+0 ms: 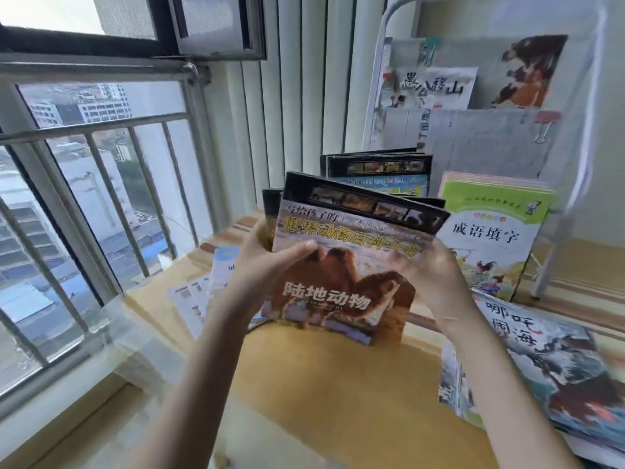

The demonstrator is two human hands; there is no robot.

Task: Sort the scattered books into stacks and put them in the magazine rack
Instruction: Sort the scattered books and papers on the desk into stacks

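Observation:
I hold a small stack of animal books upright above the yellow mat. The front one is a camel-cover book [341,286] with a black top band. My left hand [270,265] grips the stack's left edge, thumb across the cover. My right hand [429,269] grips its right edge. Behind them a white magazine rack [554,204] stands at the back right. Its lower tier holds matching dark books [378,170] and a stack of green-topped books [490,238]. Its upper pockets hold painted picture books [436,86].
A pile of blue picture books [548,363] lies flat on the right. Light blue and white thin books [203,292] lie scattered on the yellow mat [324,384] behind my left forearm. A window with metal bars [101,184] lines the left side.

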